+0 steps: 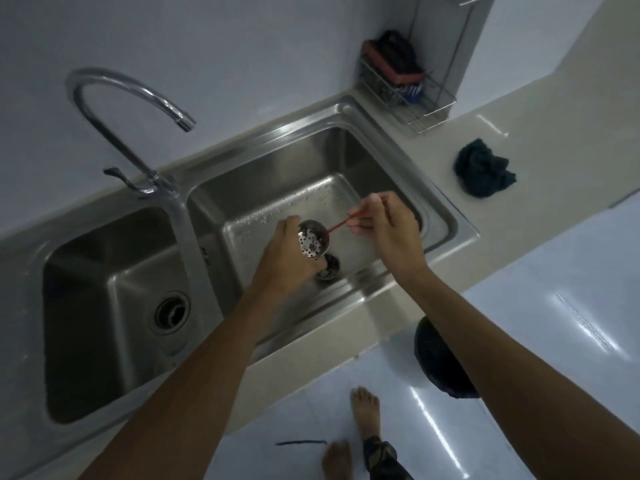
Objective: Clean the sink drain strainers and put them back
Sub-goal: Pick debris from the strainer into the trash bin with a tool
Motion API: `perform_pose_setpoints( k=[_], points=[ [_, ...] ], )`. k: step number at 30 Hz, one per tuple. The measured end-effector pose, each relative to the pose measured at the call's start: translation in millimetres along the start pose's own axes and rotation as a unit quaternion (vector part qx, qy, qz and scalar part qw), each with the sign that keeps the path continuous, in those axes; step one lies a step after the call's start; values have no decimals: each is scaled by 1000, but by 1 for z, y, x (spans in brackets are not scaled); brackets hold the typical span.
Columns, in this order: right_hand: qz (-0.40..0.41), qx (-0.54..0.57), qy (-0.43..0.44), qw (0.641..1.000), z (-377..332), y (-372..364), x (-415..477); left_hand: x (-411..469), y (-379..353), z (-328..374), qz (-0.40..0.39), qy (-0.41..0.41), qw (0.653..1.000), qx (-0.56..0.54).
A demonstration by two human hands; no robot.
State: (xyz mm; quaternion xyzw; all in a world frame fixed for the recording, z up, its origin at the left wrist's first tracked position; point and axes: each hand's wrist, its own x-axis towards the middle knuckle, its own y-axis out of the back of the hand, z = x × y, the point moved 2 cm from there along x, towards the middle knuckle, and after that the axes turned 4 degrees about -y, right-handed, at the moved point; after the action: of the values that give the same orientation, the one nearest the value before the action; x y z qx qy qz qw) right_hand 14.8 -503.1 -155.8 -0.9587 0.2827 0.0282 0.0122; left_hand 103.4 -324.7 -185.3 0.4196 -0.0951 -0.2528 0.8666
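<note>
Over the right basin of the double steel sink [408, 143], my left hand [284, 258] grips a round perforated metal strainer [313, 241], tilted so its holed underside faces me, with dark bits on it. My right hand [388, 225] pinches a thin red stick [341, 224] whose tip touches the strainer's rim. Below the strainer, the right basin's drain hole [329, 270] shows dark and partly hidden by my left hand. The left basin's drain [172, 311] holds a dark fitting; I cannot tell whether a strainer sits in it.
A curved chrome faucet [114, 109] rises behind the divider. A wire rack [405, 88] with sponges stands at the back right corner. A dark crumpled cloth [483, 169] lies on the counter. A black bin [440, 362] and my bare feet are on the white floor.
</note>
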Motion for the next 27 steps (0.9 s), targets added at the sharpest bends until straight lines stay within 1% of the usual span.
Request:
perform_pose_setpoints(
  k=[2,6,9,14,17,20,24,27],
  points=[
    [22,-8,14,1000,-16,24,-22,-10,-2,35,4,-39,999,-5],
    [46,3,8,999,-42,88,-66,-34,-21,114,17,-129,991,-26],
    [78,-7,11,997,-59,141,-102,-50,-50,168,-11,-177,983,-39],
    [200,-50,15,978,-56,245,-167,-87,-138,237,-58,-248,967,-23],
    [251,-74,6,965,-25,293,-196,-109,-201,255,-87,-269,959,-7],
    [279,-60,-25,958,25,329,-216,-126,-267,251,-116,-263,958,23],
    [282,-55,-79,955,112,360,-228,-133,-349,221,-134,-243,957,83],
    [297,-32,-114,948,185,367,-234,-129,-402,187,-133,-232,957,112]
  ],
)
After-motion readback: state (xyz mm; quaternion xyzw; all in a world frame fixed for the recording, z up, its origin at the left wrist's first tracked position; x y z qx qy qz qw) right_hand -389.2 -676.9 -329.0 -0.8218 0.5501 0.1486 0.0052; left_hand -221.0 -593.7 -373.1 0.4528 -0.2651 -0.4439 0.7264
